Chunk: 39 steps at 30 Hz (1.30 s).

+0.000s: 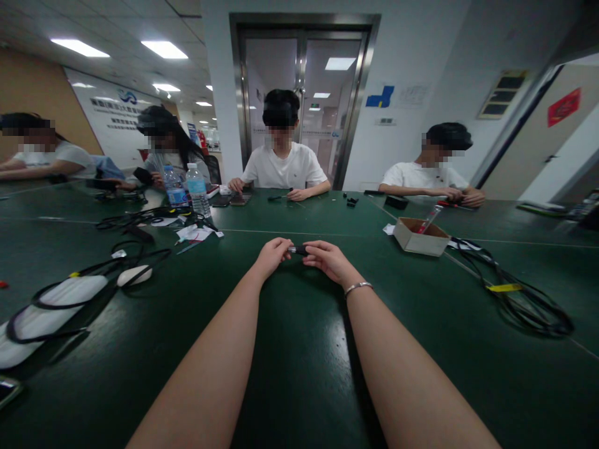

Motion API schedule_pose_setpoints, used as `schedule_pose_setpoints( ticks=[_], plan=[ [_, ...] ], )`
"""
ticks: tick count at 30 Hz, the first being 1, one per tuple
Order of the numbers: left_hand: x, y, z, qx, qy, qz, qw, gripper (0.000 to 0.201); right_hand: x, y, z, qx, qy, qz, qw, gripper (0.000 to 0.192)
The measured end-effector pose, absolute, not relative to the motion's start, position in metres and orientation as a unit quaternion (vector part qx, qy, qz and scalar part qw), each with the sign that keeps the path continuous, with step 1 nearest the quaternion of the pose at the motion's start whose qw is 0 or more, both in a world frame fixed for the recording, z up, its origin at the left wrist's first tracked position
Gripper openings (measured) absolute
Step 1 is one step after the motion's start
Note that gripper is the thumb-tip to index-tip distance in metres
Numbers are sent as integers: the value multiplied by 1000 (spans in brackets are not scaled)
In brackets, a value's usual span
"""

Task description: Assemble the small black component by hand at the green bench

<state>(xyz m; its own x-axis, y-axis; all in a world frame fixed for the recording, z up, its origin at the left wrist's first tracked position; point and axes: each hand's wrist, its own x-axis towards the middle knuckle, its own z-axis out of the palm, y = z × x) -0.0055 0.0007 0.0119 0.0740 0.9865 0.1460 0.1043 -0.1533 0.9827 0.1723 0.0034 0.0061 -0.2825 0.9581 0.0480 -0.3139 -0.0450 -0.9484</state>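
- Pinches a small piece [298, 250] at its left end with the left hand [275, 257] and at its right end with the right hand [327, 260], fingertips clamped on it, hands near each other but not touching.
- Cannot make out the piece beyond a short silver stretch and a dark one; covered at both ends by fingers, and too small to name.
- Cannot tell whether it touches the table [294, 362] or hangs just above.
- Wears a bracelet [358, 287] on the right wrist.
- Cut off at the left edge: a phone-like thing [8, 390], and above it a red scrap [4, 284], too small to identify.
- Hard to trace at left: black cords, looped over a white slab [70, 294] and near a mouse [135, 275].
- Blurred out: the faces of four people seated beyond, under dark headsets [281, 109]; too far off to tell exactly what lies in their hands.
- Spread across a dark green, glossy tabletop, seamed and catching light near the right forearm: two bottles [198, 187] and papers [195, 232] to the left, an open box [421, 243] and coiled cable [556, 321] under a yellow tie [504, 288] to the right.
- Set behind, in the room: metal-framed glass doors [327, 112], a pale wall [421, 56] bearing a blue patch [380, 97], ceiling lights [165, 50], and a red sign [564, 107] on a door at right.
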Motion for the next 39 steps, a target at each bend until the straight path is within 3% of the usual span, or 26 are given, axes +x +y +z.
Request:
schedule_pose_setpoints(
  ticks=[39],
  plan=[
    [-9,3,9,607,458,468,451,30,173,5,4,-335,-491,640,486,18]
  ],
)
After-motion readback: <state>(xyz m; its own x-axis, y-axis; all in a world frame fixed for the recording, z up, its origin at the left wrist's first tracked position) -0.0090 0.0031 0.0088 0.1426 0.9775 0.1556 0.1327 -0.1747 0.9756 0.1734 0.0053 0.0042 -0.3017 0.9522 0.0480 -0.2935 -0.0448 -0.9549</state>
